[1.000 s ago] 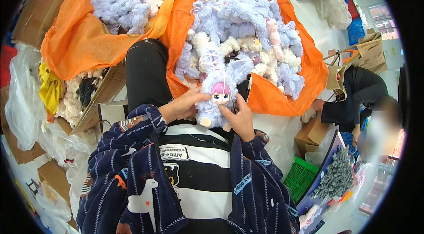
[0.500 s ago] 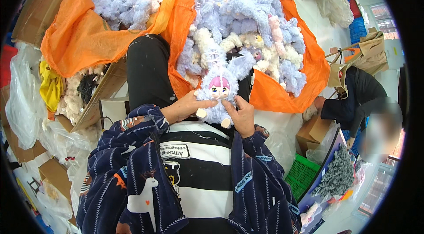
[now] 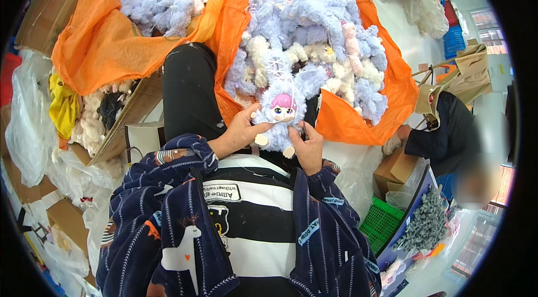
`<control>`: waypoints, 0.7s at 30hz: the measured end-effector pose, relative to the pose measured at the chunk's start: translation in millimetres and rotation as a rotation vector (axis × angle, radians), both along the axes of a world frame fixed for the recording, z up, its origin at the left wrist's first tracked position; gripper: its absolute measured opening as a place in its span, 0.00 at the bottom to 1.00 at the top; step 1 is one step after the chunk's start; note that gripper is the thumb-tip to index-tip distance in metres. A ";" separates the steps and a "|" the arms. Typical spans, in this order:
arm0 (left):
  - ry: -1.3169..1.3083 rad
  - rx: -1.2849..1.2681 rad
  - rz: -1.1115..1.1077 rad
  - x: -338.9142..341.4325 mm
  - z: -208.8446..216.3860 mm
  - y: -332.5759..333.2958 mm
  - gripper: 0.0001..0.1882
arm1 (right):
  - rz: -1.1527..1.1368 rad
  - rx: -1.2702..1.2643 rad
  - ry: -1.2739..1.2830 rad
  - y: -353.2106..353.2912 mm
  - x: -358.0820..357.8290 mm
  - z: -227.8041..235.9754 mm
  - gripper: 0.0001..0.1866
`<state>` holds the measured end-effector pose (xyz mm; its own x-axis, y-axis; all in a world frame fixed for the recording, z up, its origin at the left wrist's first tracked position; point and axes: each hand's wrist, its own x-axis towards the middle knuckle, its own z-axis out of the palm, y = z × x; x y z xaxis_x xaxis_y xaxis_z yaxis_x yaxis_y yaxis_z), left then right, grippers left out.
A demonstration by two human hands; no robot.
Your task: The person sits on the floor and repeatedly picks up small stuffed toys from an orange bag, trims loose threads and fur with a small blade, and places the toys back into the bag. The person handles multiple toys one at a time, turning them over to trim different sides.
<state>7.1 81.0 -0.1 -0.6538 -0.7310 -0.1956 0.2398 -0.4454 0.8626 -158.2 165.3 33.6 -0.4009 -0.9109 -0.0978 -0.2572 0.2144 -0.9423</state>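
A pale lilac plush doll (image 3: 274,140) with long ears, a round painted face and pink hair lies face up over my lap. My left hand (image 3: 241,131) grips it from the left side, thumb across the body just under the face. On the other side, my right hand (image 3: 308,148) holds the doll's side near one foot, thumb and fingers bent. Two small cream feet point toward me. White cord laces (image 3: 276,66) show just beyond the head, over the pile of lilac plush dolls (image 3: 308,14) in the orange sack (image 3: 386,126).
Another orange sack (image 3: 84,67) at the left holds more lilac plush. Below it stands a cardboard box (image 3: 126,120) with cream plush and a yellow cloth (image 3: 63,103). At right are a green basket (image 3: 381,221), a carton (image 3: 395,171) and a person bending (image 3: 454,123).
The doll has shifted slightly to the right and its face has turned a little. My left hand moved with it, while my right hand slid slightly down. The person at right has moved.
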 end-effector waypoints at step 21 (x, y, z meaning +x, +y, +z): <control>0.098 0.491 -0.281 -5.8 10.4 -5.6 0.22 | -0.085 0.017 -0.373 -0.3 -2.2 4.4 0.12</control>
<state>1.3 75.4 10.3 -0.8419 -0.3650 -0.3974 0.1225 -0.8466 0.5180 -160.5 165.0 38.0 -0.4086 -0.8730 -0.2664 0.1220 0.2370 -0.9638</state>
